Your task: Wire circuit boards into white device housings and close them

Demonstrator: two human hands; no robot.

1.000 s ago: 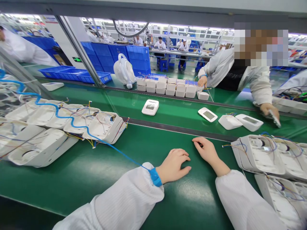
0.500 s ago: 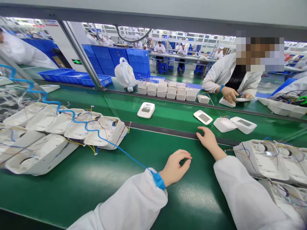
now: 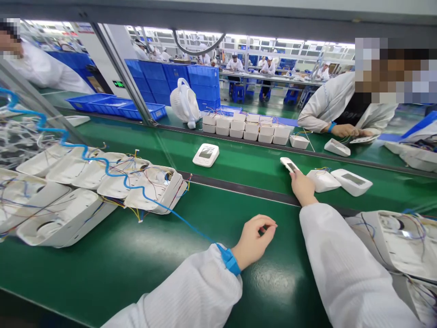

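Observation:
My right hand [image 3: 303,187] reaches over the far green strip. It is closed on the near end of a slim white panel with a grey screen [image 3: 288,163]; the fingertips are partly hidden. Just right of it lie a white housing with wires [image 3: 322,180] and a white device with a screen [image 3: 352,181]. My left hand [image 3: 255,239] hovers above the near green surface, thumb and index finger curled together in a loop with nothing between them. A blue wrist strap [image 3: 229,260] is around that wrist. Farther off sits another white device with a screen [image 3: 205,155].
White open housings with wires [image 3: 153,189] crowd the left; more housings [image 3: 399,237] stand at right. A coiled blue cord [image 3: 112,169] crosses to my wrist. Across the line are stacked white boxes [image 3: 251,130], a white fan [image 3: 185,104] and a co-worker's hands [image 3: 355,131] at work.
My right hand has moved forward and taken hold of the slim white panel. My left thumb and index finger have drawn together. The co-worker's housing now lies apart from their hands.

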